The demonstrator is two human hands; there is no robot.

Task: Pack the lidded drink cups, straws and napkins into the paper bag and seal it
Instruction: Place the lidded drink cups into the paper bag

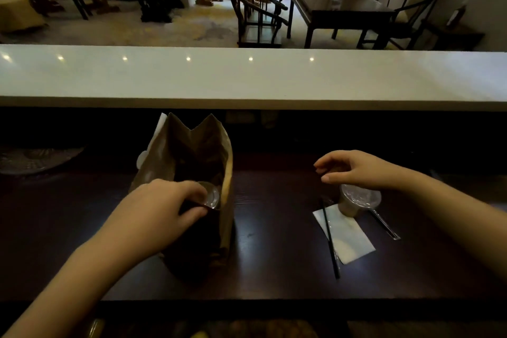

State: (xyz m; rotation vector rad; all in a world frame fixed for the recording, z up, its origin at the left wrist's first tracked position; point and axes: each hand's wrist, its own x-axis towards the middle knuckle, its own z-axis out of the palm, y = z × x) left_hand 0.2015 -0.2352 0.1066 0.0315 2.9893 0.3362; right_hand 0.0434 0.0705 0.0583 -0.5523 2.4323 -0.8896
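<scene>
Paper bag rim pinched in left grip; right grip hovers loosely apart above cup.

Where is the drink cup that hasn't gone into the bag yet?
In the head view the lidded cup stands on the dark table, right of the paper bag, just under the right hand, with its base at the far corner of the white napkin.
</scene>
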